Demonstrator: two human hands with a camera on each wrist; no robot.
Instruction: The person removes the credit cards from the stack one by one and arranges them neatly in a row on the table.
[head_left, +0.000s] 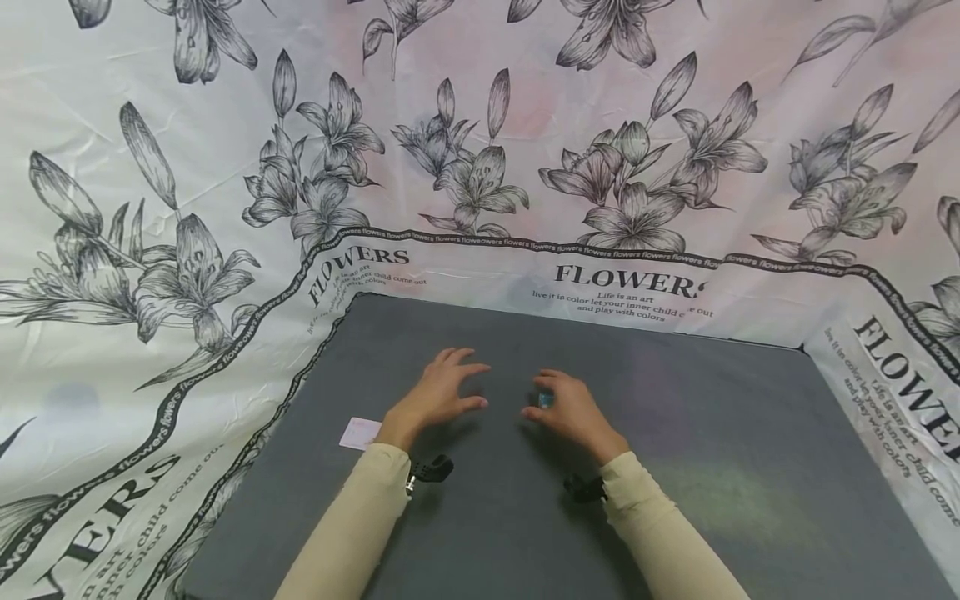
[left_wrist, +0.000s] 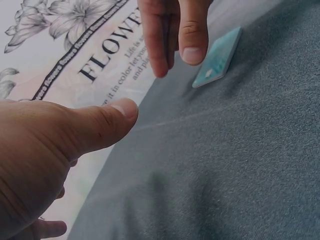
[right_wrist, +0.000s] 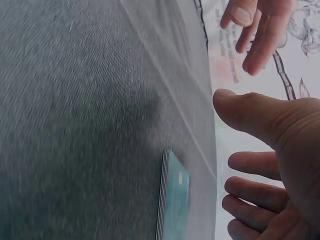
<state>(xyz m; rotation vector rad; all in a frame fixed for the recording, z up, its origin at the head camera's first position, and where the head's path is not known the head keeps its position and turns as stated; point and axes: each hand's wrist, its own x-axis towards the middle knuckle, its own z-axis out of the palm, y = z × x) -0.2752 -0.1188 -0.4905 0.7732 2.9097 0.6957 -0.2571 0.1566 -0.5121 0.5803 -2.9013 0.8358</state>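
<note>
Both hands hover over the dark grey table, apart from each other, with thumbs and fingers spread and nothing held. My left hand (head_left: 442,390) is at the centre left, its palm turned toward the other hand. Facing it is my right hand (head_left: 572,408). Nearest to the right hand lies a teal, flat rectangular stack (right_wrist: 175,200) with a layered edge, like thin cards. In the head view the right hand partly covers this teal stack (head_left: 545,401). A pale pinkish-white card (head_left: 360,432) lies by the left wrist, which hides part of it.
The grey table (head_left: 712,400) meets white flower-printed cloth (head_left: 480,108) at its back and sides. Each wrist wears a black strap device: the left device (head_left: 433,469) and the right device (head_left: 583,488).
</note>
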